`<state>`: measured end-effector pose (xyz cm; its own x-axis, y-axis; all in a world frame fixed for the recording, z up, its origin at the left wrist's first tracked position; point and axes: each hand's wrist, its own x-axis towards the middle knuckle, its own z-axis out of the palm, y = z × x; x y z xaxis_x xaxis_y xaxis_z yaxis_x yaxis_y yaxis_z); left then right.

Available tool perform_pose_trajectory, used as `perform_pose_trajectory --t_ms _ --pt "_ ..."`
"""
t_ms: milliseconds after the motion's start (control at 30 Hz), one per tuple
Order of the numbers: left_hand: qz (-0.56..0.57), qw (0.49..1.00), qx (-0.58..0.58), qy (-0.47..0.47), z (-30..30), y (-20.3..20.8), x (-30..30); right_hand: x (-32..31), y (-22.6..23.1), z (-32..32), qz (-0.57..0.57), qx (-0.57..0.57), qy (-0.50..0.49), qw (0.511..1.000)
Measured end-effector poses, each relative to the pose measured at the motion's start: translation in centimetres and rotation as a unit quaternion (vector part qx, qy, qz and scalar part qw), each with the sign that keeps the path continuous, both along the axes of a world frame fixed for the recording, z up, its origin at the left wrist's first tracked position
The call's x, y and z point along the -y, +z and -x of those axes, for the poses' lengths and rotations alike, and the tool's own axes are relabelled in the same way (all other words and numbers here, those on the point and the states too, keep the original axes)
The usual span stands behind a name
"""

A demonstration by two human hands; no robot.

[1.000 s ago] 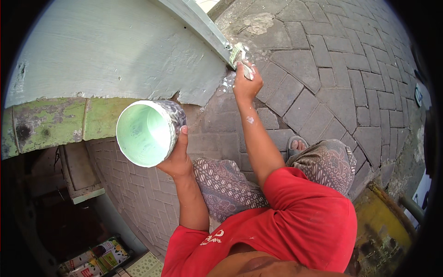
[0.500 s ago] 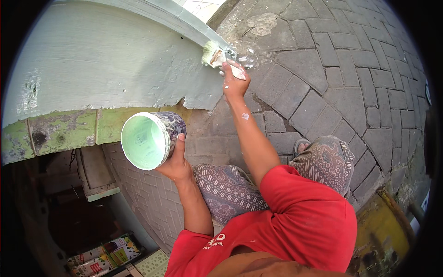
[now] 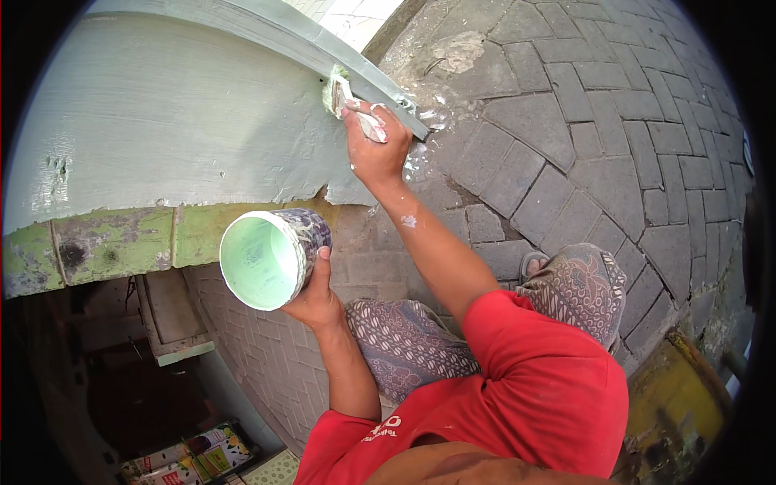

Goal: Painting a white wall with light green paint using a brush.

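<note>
My right hand point(image 3: 380, 149) is closed round the handle of a paintbrush point(image 3: 339, 90). The brush's pale green bristles touch the light grey-green wall point(image 3: 186, 105), close under its raised edge strip. White paint spots mark the hand and forearm. Lower and to the left, my left hand point(image 3: 315, 295) grips a paint bucket point(image 3: 260, 260) by its side, thumb toward the rim. The bucket is tilted so its mouth shows; pale green paint coats the inside, and its dark outer side is streaked with paint. Any paint depth at the bottom is hard to judge.
Grey paving blocks point(image 3: 533, 121) cover the ground, with white paint splashes point(image 3: 416, 158) near the wall's end. Worn green tiles point(image 3: 113, 242) run along the wall's lower edge, beside a dark opening with a wooden frame point(image 3: 168, 315). A yellow-green weathered object point(image 3: 671, 404) stands at lower right.
My right hand has moved the brush left and slightly up along the wall beside the edge strip, and the brush has turned. The bucket in my left hand has shifted slightly right and down in view.
</note>
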<state>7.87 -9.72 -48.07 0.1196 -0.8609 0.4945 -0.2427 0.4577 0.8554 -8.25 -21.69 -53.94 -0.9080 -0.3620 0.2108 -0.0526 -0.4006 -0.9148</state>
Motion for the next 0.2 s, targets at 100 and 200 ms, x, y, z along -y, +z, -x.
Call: perform_pose_trajectory --t_ms 100,200 --pt "0.011 1.000 0.014 0.006 0.1 -0.1 0.4 -0.3 -1.8 0.2 0.017 0.024 -0.053 0.998" --pt "0.026 0.999 0.040 -0.001 0.6 -0.6 0.8 -0.1 -6.5 1.4 -0.190 0.143 0.015 0.971"
